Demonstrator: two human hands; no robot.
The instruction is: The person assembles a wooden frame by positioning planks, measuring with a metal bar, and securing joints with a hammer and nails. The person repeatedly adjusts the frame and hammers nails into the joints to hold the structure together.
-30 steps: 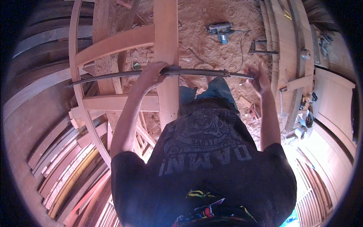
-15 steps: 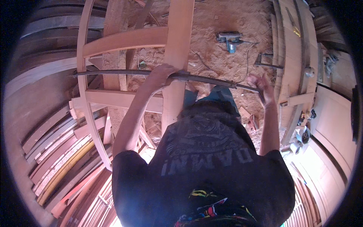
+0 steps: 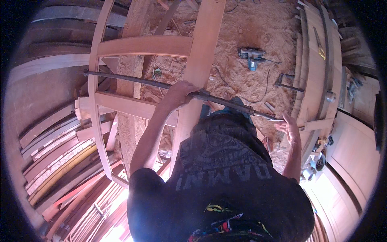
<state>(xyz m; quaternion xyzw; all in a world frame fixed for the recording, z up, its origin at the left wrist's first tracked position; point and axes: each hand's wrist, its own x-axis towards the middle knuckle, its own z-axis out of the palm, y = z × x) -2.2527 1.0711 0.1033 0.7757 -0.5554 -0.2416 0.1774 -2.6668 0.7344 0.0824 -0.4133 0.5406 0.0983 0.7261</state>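
Observation:
A long dark bar clamp [image 3: 231, 105] lies across a wooden frame [image 3: 201, 56], its far end reaching past the frame's left rail. My left hand [image 3: 181, 92] is wrapped over the clamp where it crosses the wide right rail. At the clamp's right end, by the handle, the bent fingers of my right hand [image 3: 289, 128] are closed on it; the fingertips are partly hidden. Between the rails run curved and straight wooden crosspieces [image 3: 145, 46].
A blue power tool [image 3: 252, 57] with a cord rests on the sawdust-covered floor [image 3: 238, 24]. Stacked boards [image 3: 312, 68] stand at the right, with a wooden panel [image 3: 350, 147] beyond. Several timber strips [image 3: 60, 165] fill the left side. A thick beam [image 3: 131, 48] lies under the frame.
My right hand has gone from raised, spread fingers to closing at the clamp's handle end. My left hand stays on the clamp. The whole view has shifted slightly.

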